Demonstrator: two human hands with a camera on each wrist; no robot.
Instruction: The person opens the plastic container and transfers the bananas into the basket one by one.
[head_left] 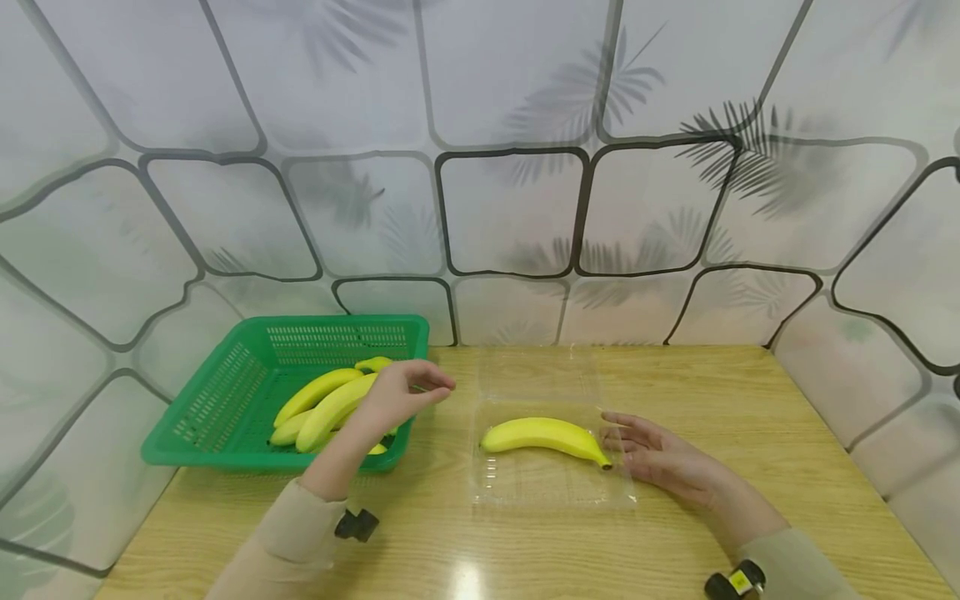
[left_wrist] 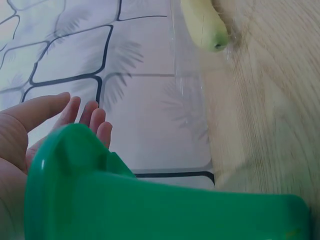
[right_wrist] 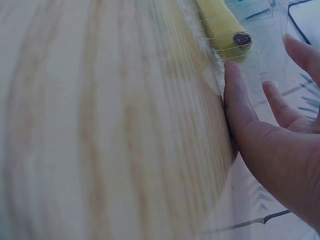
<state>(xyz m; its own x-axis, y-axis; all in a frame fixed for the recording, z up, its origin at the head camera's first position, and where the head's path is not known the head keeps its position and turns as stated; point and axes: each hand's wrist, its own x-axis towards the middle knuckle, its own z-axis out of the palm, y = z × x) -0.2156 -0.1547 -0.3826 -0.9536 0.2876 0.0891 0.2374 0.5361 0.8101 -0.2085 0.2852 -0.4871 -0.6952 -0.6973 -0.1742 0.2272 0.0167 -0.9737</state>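
Observation:
One yellow banana lies in a clear plastic box whose lid stands open toward the wall. My right hand is at the box's right side, fingers spread near the banana's stem end; in the right wrist view the thumb reaches the box edge. My left hand hangs over the right rim of a green basket, loosely bent and holding nothing. Several bananas lie in the basket, partly hidden by the left hand and forearm.
Both the basket and the box stand on a wooden table. A patterned wall covering rises behind the table and along its sides. The basket's green rim is close below the left hand in the left wrist view.

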